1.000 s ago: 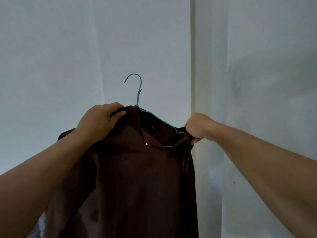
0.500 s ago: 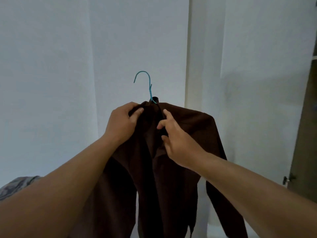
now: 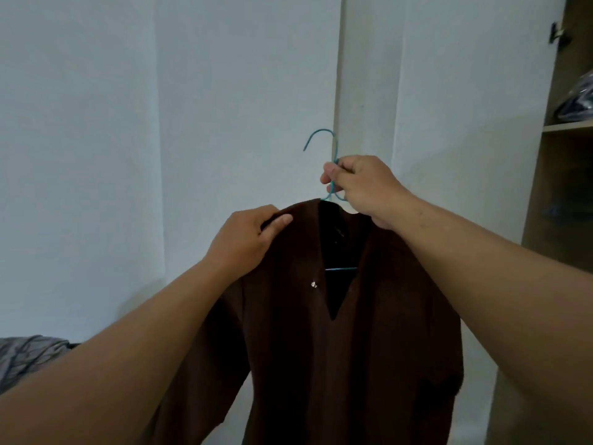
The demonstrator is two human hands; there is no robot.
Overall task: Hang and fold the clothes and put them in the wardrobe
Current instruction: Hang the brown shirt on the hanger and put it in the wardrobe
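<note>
Brown shirt (image 3: 353, 332) on its hanger (image 3: 333, 155), held up before the wall, wardrobe (image 3: 558, 187) open at my right.

My right hand (image 3: 362, 187) pinches the hanger's neck below the hook; my left hand (image 3: 247, 239) grips the shirt's shoulder, fingers curled over the cloth. Best, I judge, to square both shoulders on the wire with these 2 hands before carrying it across, hook upright.

The shirt (image 3: 337, 332) was hung on the hanger (image 3: 322, 143), before the wall (image 3: 160, 123); the wardrobe (image 3: 555, 187) was positioned right.
</note>
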